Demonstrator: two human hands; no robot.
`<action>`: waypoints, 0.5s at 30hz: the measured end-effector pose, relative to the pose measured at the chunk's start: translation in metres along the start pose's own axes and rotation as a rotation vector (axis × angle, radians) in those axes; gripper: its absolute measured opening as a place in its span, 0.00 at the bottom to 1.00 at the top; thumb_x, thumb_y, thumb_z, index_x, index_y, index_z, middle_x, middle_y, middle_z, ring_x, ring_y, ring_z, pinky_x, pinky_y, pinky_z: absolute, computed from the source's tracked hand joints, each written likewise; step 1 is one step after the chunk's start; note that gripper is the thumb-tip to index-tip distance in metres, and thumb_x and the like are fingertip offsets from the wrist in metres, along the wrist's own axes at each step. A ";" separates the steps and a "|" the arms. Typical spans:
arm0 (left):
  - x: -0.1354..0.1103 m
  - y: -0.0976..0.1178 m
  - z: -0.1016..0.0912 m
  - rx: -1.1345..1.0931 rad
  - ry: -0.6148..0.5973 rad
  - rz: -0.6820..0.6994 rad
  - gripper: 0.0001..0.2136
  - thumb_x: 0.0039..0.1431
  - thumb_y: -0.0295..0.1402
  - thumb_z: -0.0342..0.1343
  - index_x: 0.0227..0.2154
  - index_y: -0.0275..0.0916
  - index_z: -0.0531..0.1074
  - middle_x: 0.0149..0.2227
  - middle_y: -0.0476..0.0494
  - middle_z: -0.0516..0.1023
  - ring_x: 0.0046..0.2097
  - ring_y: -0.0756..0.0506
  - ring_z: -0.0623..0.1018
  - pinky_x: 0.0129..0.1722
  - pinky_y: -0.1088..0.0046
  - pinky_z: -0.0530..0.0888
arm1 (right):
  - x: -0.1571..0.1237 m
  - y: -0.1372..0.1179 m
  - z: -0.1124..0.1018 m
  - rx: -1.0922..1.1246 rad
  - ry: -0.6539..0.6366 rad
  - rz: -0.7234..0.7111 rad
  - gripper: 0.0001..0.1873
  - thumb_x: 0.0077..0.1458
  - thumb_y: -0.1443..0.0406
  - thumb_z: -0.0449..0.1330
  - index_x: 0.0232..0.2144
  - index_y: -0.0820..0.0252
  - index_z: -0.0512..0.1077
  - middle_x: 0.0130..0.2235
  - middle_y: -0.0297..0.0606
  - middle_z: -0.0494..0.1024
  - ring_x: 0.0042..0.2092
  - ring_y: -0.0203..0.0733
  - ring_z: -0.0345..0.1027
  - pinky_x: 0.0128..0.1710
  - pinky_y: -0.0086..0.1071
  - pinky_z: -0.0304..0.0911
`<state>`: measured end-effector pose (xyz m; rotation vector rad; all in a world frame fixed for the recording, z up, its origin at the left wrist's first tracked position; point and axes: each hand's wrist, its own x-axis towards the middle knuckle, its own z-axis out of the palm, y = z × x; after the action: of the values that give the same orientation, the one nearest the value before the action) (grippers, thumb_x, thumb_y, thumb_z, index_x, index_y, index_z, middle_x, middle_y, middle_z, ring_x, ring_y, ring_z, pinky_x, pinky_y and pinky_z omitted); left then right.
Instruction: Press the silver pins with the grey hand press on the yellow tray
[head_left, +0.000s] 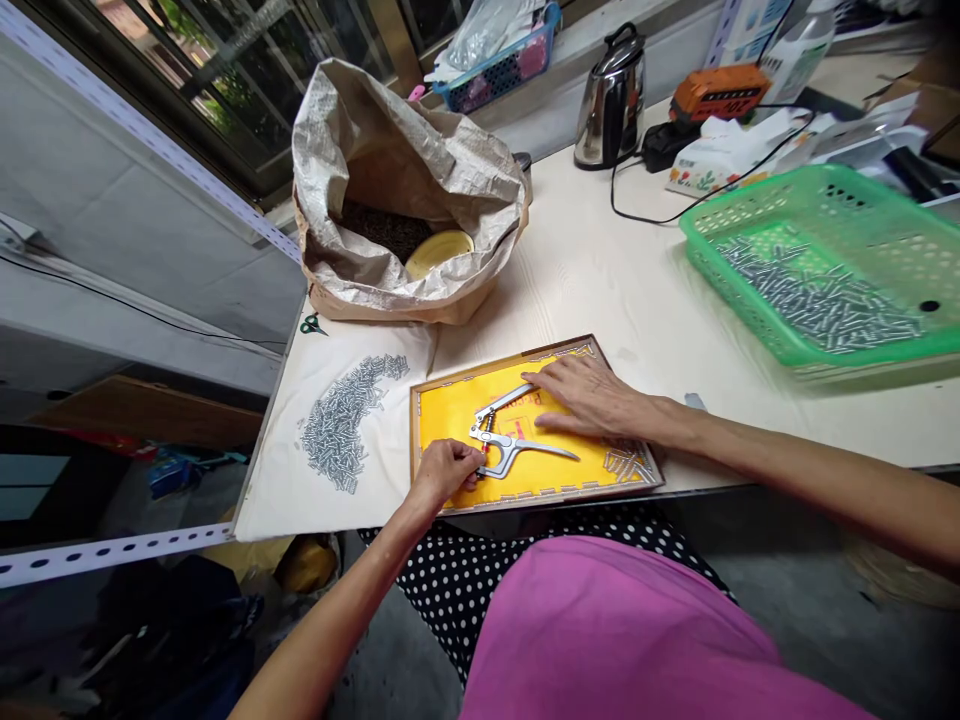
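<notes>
I watch the table (600, 290) from afar. Behind the tray (450, 420) a big paper sack (405, 170) stands open, and well to the tray's right sits the green basket (720, 270) with metal pins in it. Just left of the tray a loose pile of pins (341, 425) lies on a white sheet. The pliers (510, 445) lie flat in the tray's middle. The right hand (589, 395) rests open, fingers flat on the upper handle. The left hand (442, 472) is curled at the pliers' head, fingertips pinched, on what I cannot tell. I judge a fingertip could get nipped if that handle is pressed, and the tray, right at the table's near edge, could slide off.
</notes>
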<state>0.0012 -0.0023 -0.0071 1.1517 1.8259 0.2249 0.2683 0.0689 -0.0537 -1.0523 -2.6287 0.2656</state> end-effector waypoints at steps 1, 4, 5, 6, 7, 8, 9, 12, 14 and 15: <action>0.000 0.001 -0.001 0.011 -0.003 0.003 0.10 0.54 0.30 0.61 0.18 0.36 0.74 0.15 0.51 0.74 0.20 0.50 0.75 0.24 0.77 0.70 | -0.004 -0.004 -0.001 -0.010 -0.013 0.003 0.40 0.60 0.40 0.53 0.63 0.60 0.62 0.55 0.55 0.73 0.53 0.62 0.64 0.51 0.52 0.58; 0.000 0.004 -0.002 0.030 -0.030 0.010 0.11 0.54 0.29 0.60 0.17 0.37 0.74 0.15 0.51 0.74 0.20 0.49 0.75 0.24 0.77 0.69 | -0.012 -0.012 -0.001 -0.059 -0.058 -0.003 0.55 0.48 0.32 0.57 0.67 0.57 0.55 0.62 0.59 0.66 0.60 0.70 0.59 0.55 0.60 0.54; -0.001 0.004 -0.002 0.031 -0.037 0.007 0.11 0.54 0.29 0.60 0.17 0.37 0.73 0.15 0.51 0.74 0.20 0.49 0.75 0.24 0.77 0.69 | -0.013 -0.013 0.000 -0.072 -0.071 -0.001 0.57 0.45 0.31 0.58 0.68 0.55 0.54 0.63 0.59 0.64 0.61 0.71 0.57 0.57 0.62 0.53; -0.001 0.005 -0.002 0.031 -0.039 0.003 0.11 0.54 0.29 0.60 0.17 0.37 0.73 0.15 0.51 0.74 0.20 0.49 0.75 0.23 0.77 0.69 | -0.014 -0.014 0.000 -0.081 -0.083 0.002 0.59 0.43 0.30 0.59 0.68 0.54 0.53 0.64 0.59 0.63 0.63 0.72 0.55 0.57 0.63 0.51; -0.001 0.006 -0.002 0.031 -0.039 -0.001 0.11 0.54 0.29 0.60 0.17 0.37 0.73 0.15 0.51 0.74 0.20 0.49 0.75 0.23 0.78 0.69 | -0.014 -0.015 0.000 -0.084 -0.092 0.004 0.60 0.42 0.30 0.60 0.69 0.54 0.53 0.64 0.58 0.63 0.63 0.72 0.54 0.58 0.64 0.50; -0.001 0.006 -0.002 0.032 -0.035 -0.004 0.12 0.55 0.29 0.59 0.17 0.37 0.72 0.15 0.51 0.74 0.20 0.49 0.75 0.23 0.78 0.69 | -0.014 -0.016 0.000 -0.083 -0.099 0.004 0.60 0.42 0.31 0.61 0.69 0.54 0.52 0.64 0.58 0.63 0.63 0.72 0.54 0.59 0.65 0.50; -0.001 0.006 -0.002 0.034 -0.029 -0.006 0.12 0.55 0.29 0.59 0.17 0.37 0.72 0.15 0.51 0.73 0.20 0.50 0.75 0.23 0.78 0.69 | -0.013 -0.017 -0.001 -0.081 -0.106 0.004 0.60 0.43 0.32 0.62 0.69 0.54 0.53 0.63 0.59 0.64 0.63 0.72 0.55 0.59 0.65 0.49; -0.004 0.008 -0.001 0.046 -0.015 -0.006 0.14 0.57 0.30 0.57 0.16 0.37 0.71 0.15 0.51 0.73 0.20 0.50 0.75 0.24 0.78 0.70 | -0.012 -0.023 -0.005 -0.074 -0.117 0.017 0.55 0.47 0.39 0.64 0.68 0.58 0.54 0.61 0.59 0.67 0.60 0.69 0.59 0.59 0.64 0.50; -0.006 0.011 -0.001 0.051 -0.014 -0.010 0.14 0.57 0.29 0.57 0.16 0.37 0.70 0.15 0.52 0.73 0.20 0.50 0.74 0.24 0.78 0.70 | -0.012 -0.027 -0.009 -0.068 -0.124 0.028 0.51 0.50 0.42 0.64 0.68 0.59 0.55 0.59 0.58 0.69 0.58 0.66 0.62 0.58 0.63 0.50; -0.007 0.012 -0.001 0.052 -0.014 -0.017 0.14 0.57 0.29 0.57 0.16 0.37 0.70 0.15 0.52 0.72 0.20 0.50 0.74 0.24 0.78 0.70 | -0.012 -0.029 -0.011 -0.064 -0.128 0.033 0.50 0.51 0.44 0.63 0.68 0.60 0.55 0.59 0.57 0.70 0.57 0.65 0.62 0.58 0.63 0.50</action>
<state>0.0092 -0.0011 0.0048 1.1710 1.8374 0.1598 0.2618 0.0406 -0.0380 -1.1360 -2.7523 0.2663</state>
